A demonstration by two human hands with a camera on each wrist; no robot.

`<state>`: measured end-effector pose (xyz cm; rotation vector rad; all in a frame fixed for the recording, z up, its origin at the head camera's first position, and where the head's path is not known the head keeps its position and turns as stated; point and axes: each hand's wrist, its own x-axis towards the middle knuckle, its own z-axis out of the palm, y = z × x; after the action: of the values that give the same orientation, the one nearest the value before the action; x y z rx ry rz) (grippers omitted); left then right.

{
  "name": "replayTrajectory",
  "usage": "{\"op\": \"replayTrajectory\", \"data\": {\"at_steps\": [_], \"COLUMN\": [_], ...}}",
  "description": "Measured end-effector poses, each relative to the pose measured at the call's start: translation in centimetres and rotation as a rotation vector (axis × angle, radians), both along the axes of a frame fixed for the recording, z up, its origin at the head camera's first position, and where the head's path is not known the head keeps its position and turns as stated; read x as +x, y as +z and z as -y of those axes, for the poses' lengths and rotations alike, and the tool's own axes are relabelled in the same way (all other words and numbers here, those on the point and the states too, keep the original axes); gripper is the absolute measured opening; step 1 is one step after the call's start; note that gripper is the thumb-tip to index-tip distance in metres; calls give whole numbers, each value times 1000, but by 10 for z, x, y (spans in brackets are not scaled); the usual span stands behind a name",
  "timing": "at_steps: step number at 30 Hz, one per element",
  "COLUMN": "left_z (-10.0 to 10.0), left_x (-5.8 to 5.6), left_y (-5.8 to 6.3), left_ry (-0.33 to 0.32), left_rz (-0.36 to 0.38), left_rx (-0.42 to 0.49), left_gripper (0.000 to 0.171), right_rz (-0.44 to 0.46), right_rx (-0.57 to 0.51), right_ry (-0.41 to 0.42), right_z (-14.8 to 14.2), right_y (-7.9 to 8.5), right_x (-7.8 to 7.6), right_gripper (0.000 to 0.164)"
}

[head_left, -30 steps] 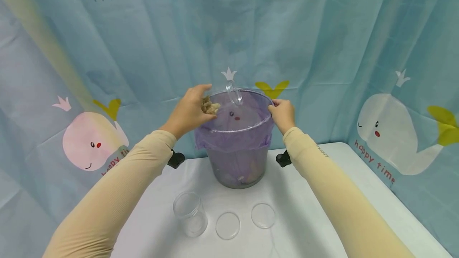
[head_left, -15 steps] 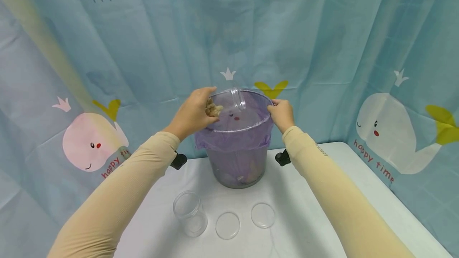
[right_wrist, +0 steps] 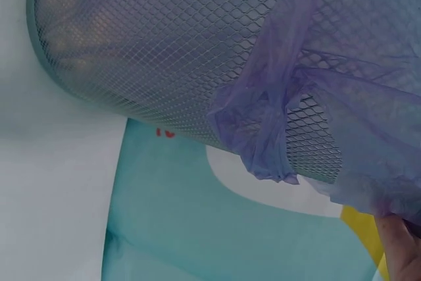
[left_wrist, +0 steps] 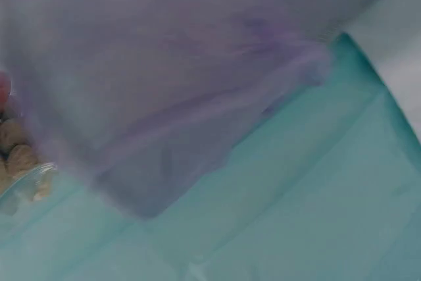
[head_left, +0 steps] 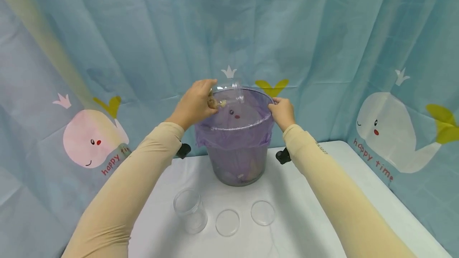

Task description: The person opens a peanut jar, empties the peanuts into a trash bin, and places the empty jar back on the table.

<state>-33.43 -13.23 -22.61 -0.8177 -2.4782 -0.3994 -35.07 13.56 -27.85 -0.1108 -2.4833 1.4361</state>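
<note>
My left hand [head_left: 195, 102] grips a clear jar [head_left: 226, 86] above the left part of the bin's opening. The jar lies nearly on its side, its threaded mouth pointing right over the bin. Tan lumpy pieces [head_left: 215, 102] sit inside near my palm; at the left edge of the left wrist view, brown pieces [left_wrist: 18, 156] show through the clear wall. The mesh waste bin [head_left: 238, 170] stands upright, lined with a purple bag [head_left: 233, 138] folded over its rim. My right hand [head_left: 282, 114] pinches the rim and bag at the right side; in the right wrist view only a finger [right_wrist: 398, 248] shows.
A second clear jar [head_left: 191, 212] stands on the white table [head_left: 305, 210] in front of the bin. Two round clear lids [head_left: 227, 223] lie to its right. A blue printed curtain [head_left: 161, 51] hangs close behind the bin and along both sides.
My left hand has shifted right, carrying the jar, and its mouth has swung from facing partly away to pointing right. The pieces remain inside. My right hand stays at the rim.
</note>
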Motion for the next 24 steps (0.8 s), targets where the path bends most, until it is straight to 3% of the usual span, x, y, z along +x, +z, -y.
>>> {"op": "replayTrajectory", "data": {"at_steps": [3, 5, 11, 18, 24], "left_z": [-1, -2, 1, 5, 9], "left_x": [-1, 0, 2, 0, 1], "left_y": [-6, -8, -2, -4, -1], "left_ry": [-3, -5, -24, -21, -29], "left_rz": [86, 103, -4, 48, -43], "left_rx": [-77, -99, -59, -107, -2], "left_gripper": [77, 78, 76, 75, 72], "right_rz": [2, 3, 10, 10, -3], "right_rx": [-11, -17, -23, -25, -18], "right_ry": [0, -1, 0, 0, -3], "right_z": [0, 1, 1, 2, 3], "right_y": [0, 0, 0, 0, 0], "right_x": [-1, -1, -3, -3, -3], "right_gripper": [46, 46, 46, 46, 46]}}
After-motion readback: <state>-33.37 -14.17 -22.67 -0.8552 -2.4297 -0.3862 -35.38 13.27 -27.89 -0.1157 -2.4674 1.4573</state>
